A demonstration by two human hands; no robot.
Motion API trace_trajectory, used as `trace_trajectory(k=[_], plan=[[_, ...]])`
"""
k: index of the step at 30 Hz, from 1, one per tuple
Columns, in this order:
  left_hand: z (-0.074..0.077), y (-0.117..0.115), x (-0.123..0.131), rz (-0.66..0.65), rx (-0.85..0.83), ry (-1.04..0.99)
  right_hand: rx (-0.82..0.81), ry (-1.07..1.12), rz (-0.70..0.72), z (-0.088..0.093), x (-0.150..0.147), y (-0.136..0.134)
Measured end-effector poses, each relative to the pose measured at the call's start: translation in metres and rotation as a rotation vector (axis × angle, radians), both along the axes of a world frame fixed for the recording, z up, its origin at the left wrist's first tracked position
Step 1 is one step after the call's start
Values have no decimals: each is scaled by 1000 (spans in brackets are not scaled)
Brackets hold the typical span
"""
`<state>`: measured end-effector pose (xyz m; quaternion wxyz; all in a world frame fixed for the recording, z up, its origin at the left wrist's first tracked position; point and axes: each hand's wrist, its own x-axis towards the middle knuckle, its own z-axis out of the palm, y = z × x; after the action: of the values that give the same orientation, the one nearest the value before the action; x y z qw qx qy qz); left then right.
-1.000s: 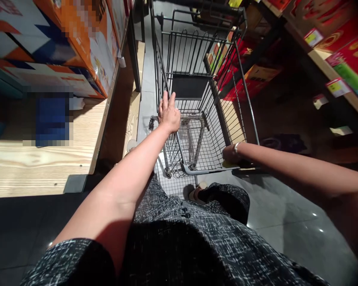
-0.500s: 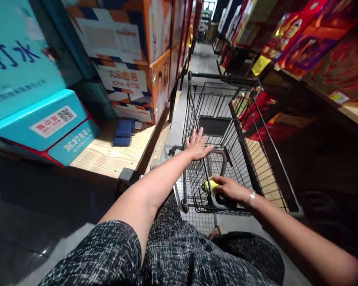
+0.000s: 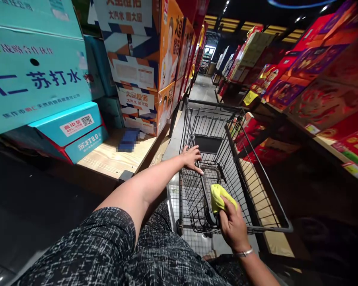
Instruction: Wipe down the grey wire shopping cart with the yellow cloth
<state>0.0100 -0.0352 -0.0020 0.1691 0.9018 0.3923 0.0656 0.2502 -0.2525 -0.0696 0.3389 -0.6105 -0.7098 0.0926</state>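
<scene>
A black wire shopping cart (image 3: 279,229) stands before me in the aisle. My left hand (image 3: 191,158) is closed over the cart's left top rail, the fingers reaching over it and the thumb lower down. In my right hand (image 3: 234,226) is a bunched yellow-green cloth (image 3: 219,198). That hand is closed on it above the near end of the cart, beside the near corner of the left rail. Part of the cloth is hidden by my fingers.
On the left, a wooden shelf (image 3: 107,161) carries teal cartons (image 3: 41,79), orange cartons (image 3: 140,99) and a dark blue flat item (image 3: 129,140). Red gift boxes (image 3: 316,59) line a shelf on the right. The tiled aisle (image 3: 201,85) runs ahead between them.
My left hand, spread before, has closed over the rail. My right hand has lifted the cloth off the near left rail and turned upward. The view has tilted up.
</scene>
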Motion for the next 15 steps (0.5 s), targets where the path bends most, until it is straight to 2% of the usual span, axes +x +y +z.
trace_trajectory(k=[4, 7, 11, 15], plan=[[-7, -26, 23, 55, 43, -47, -25, 14, 7, 2, 47, -6], [-9, -45, 51, 88, 22, -42, -96, 23, -5, 5, 89, -5], [-8, -67, 98, 119, -15, -63, -131, 67, -154, 13, 150, 3], [2, -85, 141, 23, -125, -110, -86, -8, -321, 27, 215, 10]])
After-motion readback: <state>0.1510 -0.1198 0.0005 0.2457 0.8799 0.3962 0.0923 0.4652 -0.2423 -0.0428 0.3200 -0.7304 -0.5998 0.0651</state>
